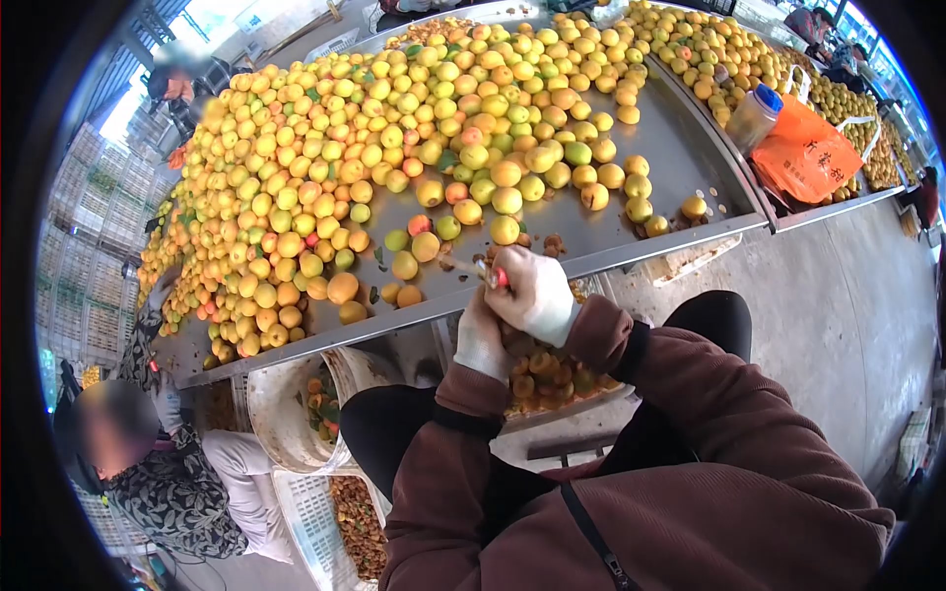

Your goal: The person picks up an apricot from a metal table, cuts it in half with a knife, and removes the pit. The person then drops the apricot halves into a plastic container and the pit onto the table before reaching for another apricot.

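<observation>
Right hand (pixel 540 298): gripping a red tool (pixel 502 278) by the near rim of the bench (pixel 690 138)
Left hand (pixel 479 340): alongside, grip hidden
Tool work: apparently two-handed; next likely calls for steadiness

one tool (pixel 502 278), one orange bag (pixel 803 153)

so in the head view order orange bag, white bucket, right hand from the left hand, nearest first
1. Right hand, close up against it
2. White bucket, lower left, below the table
3. Orange bag, upper right
</observation>
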`<state>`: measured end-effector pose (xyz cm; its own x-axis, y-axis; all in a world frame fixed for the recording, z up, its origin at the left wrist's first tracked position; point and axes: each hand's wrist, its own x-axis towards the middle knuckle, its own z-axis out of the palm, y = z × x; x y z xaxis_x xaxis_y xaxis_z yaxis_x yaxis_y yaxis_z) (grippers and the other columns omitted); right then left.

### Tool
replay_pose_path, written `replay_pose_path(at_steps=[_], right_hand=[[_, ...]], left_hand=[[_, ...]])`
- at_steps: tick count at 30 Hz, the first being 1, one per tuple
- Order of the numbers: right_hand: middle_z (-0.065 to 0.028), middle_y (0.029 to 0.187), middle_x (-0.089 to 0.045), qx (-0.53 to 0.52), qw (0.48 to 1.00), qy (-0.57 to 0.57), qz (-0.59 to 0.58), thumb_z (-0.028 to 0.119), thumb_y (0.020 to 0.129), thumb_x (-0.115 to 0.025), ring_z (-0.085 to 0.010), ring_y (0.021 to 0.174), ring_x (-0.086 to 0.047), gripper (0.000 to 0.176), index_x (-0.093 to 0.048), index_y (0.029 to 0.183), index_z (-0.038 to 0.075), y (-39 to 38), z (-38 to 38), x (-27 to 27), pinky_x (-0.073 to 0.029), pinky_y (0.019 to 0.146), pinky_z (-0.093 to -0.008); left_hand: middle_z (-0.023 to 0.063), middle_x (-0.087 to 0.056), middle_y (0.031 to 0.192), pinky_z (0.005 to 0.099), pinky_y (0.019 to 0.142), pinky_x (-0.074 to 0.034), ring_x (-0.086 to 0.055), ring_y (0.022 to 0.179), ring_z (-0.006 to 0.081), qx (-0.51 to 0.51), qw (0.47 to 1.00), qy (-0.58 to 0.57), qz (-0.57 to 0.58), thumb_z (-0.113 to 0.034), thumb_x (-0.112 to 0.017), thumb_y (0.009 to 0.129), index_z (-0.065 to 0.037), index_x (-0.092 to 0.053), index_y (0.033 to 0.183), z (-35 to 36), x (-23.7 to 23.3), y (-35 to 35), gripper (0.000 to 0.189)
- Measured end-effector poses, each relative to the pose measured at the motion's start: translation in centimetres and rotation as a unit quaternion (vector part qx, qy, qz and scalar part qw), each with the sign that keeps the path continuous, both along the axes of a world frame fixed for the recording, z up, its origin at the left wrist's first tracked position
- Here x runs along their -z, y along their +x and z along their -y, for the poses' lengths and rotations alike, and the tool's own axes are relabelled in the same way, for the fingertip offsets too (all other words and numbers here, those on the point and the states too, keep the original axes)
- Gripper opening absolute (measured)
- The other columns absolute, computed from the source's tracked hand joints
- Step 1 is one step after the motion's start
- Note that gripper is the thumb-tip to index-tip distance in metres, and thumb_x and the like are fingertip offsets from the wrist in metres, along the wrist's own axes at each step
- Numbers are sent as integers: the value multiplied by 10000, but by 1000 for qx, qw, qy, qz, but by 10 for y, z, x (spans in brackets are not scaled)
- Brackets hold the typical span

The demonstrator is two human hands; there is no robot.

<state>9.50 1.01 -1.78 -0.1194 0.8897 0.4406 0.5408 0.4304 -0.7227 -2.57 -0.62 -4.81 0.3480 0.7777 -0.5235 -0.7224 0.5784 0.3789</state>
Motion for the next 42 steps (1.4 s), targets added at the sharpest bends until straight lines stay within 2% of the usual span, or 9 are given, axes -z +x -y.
replay_pose_path(at_steps=[5, 10, 12, 21, 23, 25, 29, 35, 42], right_hand=[[17, 732, -577, 6, 822, -309, -479, 177, 893, -561, -64, 622, -524, 165, -584, 907, 14, 13, -25, 7, -429, 543, -235], [-62, 705, -610, -47, 962, -190, -191, 218, 902, -594, -122, 626, -605, 201, -578, 952, 24, 9, -4, -21, -489, 572, -294], [-172, 726, -616, -58, 973, -190, -114, 239, 893, -625, -230, 694, -671, 241, -567, 948, 11, 10, 4, -36, -513, 624, -342], [-170, 774, -648, -147, 973, -63, 166, 329, 813, -725, -344, 770, -666, 362, -617, 960, 17, 17, 7, -37, -531, 674, -395], [-142, 783, -653, -157, 972, -119, 132, 332, 820, -729, -278, 761, -678, 367, -622, 981, 21, 22, 5, -32, -537, 682, -372], [-111, 817, -663, -126, 924, -361, -18, 330, 833, -725, -197, 729, -682, 370, -625, 1014, 24, 24, 7, -54, -545, 667, -349], [-72, 895, -672, -182, 867, -424, -189, 242, 882, -695, -128, 640, -638, 334, -606, 1078, -13, 23, 4, -46, -538, 615, -298], [-38, 727, -596, -76, 946, -137, -284, 180, 909, -624, -88, 513, -537, 215, -563, 1006, -2, 20, -14, -16, -448, 424, -250], [-2, 564, -500, -99, 810, -195, -544, 67, 877, -557, -69, 421, -408, 147, -529, 734, 49, 18, 2, -70, -289, 380, -239]], left_hand=[[-42, -387, 530, 228, 384, -227, -309, 399, 77, -44, 980, 40, -191, -394, -365, 1008, -127, -546, 917, 5, -57, 18, 335], [19, -535, 721, 209, 440, -326, -459, 555, 93, -66, 997, -4, -37, -424, -359, 1013, -121, -547, 999, -1, -37, 17, 357], [46, -592, 917, 236, 544, -458, -576, 740, 120, -118, 907, 320, -248, -429, -359, 1029, -111, -521, 1107, 7, -17, 33, 366], [96, -613, 1125, 335, 848, -530, -629, 1019, 217, -102, 991, 76, 34, -377, -359, 1049, -39, -467, 1275, 0, -25, -2, 421], [102, -619, 1131, 357, 859, -530, -621, 1042, 214, -105, 987, 107, 58, -391, -376, 1041, -45, -496, 1237, 6, -32, 2, 415], [84, -615, 1129, 341, 870, -523, -624, 1024, 220, 62, 870, 309, -378, -399, -389, 1030, -59, -519, 1204, 8, -54, 0, 404], [13, -585, 843, 236, 486, -412, -549, 627, 141, 49, 995, 81, -19, -470, -419, 995, -122, -557, 1080, 3, -42, -1, 384], [8, -540, 704, 216, 399, -304, -443, 481, 106, -22, 996, 36, -80, -529, -456, 980, -135, -561, 999, 5, -45, 6, 408], [4, -541, 680, 213, 393, -307, -447, 459, 94, 14, 994, 37, -97, -560, -459, 969, -135, -549, 969, 3, -37, 22, 435]])
